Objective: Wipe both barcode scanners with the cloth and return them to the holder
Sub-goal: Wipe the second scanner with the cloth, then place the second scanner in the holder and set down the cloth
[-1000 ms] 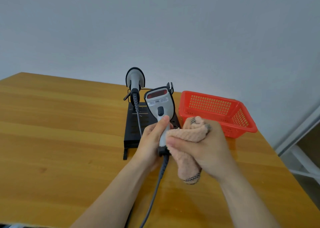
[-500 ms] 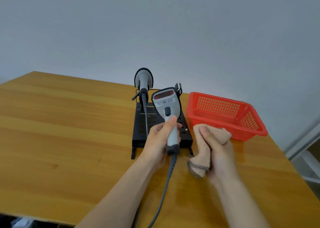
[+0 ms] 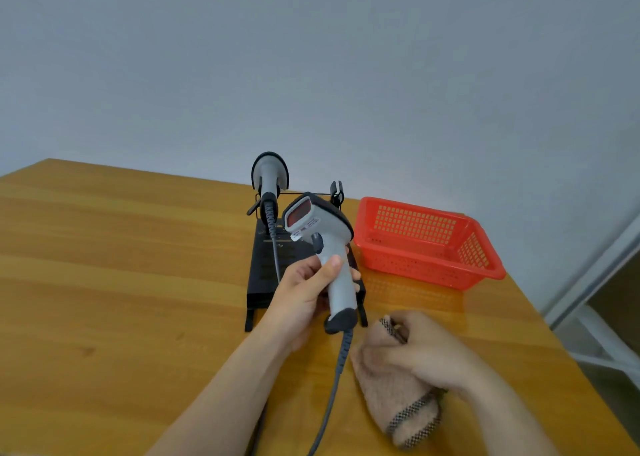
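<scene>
While left hand's (image 3: 298,303) fingers gripped grey corded scanner (image 3: 320,227), likely bound for black holder (image 3: 266,275), right hand (image 3: 429,351) clutched beige knitted cloth (image 3: 391,400) on bench (image 3: 121,282).

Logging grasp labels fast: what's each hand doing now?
Left hand: grips the barcode scanner by its handle.
Right hand: grips the pink cloth.

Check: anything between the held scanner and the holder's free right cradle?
Nothing visible. The left hand holds the scanner in front of the empty right cradle; the second scanner sits in the left one, off that line. The right hand holds the cloth down by the table, nearer the camera.
</scene>
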